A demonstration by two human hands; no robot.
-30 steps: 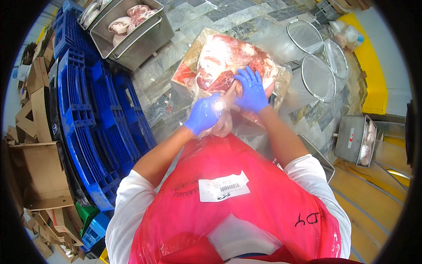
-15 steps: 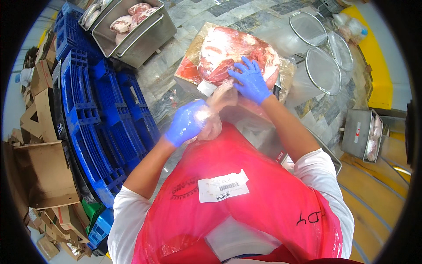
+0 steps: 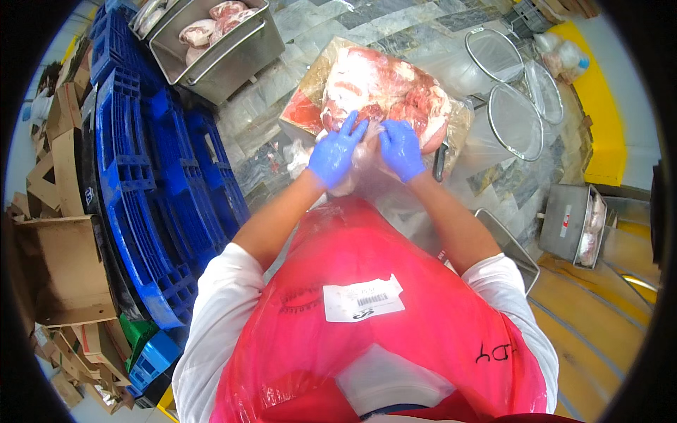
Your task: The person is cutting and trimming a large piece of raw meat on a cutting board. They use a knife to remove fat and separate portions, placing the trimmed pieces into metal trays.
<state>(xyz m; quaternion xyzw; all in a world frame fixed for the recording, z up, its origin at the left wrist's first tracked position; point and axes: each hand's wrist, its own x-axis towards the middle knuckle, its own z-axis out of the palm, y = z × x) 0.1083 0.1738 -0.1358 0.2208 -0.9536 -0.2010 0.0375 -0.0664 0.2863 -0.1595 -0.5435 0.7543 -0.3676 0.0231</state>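
A large slab of raw red meat (image 3: 384, 88) with pale fat lies on a cardboard box (image 3: 305, 106) in front of me. Clear plastic wrap (image 3: 363, 156) hangs bunched at its near edge, between my two hands. My left hand (image 3: 333, 156), in a blue glove, has its fingers stretched and apart against the meat's near edge, beside the wrap. My right hand (image 3: 402, 149), also blue-gloved, has bent fingers closed on the wrap. A knife with a dark handle (image 3: 440, 162) lies at the box's right side, its blade partly hidden.
Blue plastic pallets (image 3: 151, 190) stand along the left, with flattened cardboard (image 3: 67, 275) beyond. A steel bin with meat pieces (image 3: 218, 63) is at the far left. Hoop-mouthed clear bags (image 3: 518, 123) stand at the right. Another steel bin (image 3: 568, 222) is farther right.
My left hand has moved forward and right to the meat's near edge, its fingers now stretched out. My right hand has drawn back toward me and closed on the wrap. The meat is more uncovered.
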